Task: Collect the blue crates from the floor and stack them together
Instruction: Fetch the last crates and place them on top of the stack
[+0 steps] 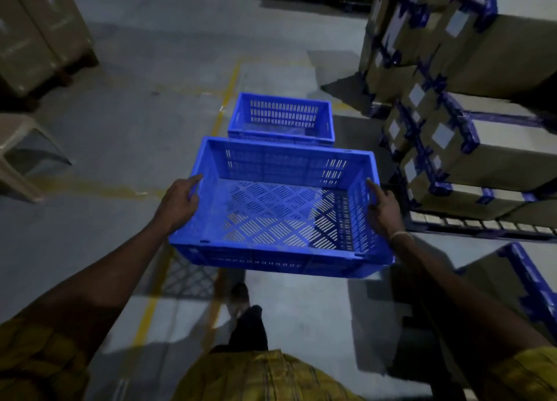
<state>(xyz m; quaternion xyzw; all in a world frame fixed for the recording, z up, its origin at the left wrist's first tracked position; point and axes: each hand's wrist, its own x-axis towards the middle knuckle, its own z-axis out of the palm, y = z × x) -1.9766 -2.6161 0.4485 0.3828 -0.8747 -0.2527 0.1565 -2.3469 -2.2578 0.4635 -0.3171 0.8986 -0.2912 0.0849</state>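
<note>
One blue crate (280,207) is held off the floor (120,147) in front of the person, open side up and empty. The left hand (179,203) grips its left wall, fingers curled over the rim; the right hand (384,207) grips the right wall likewise. A second blue crate (281,119) rests on the floor just beyond it, beside a yellow floor line (224,99). Strapped cartons (470,105) stand stacked at right.
</note>
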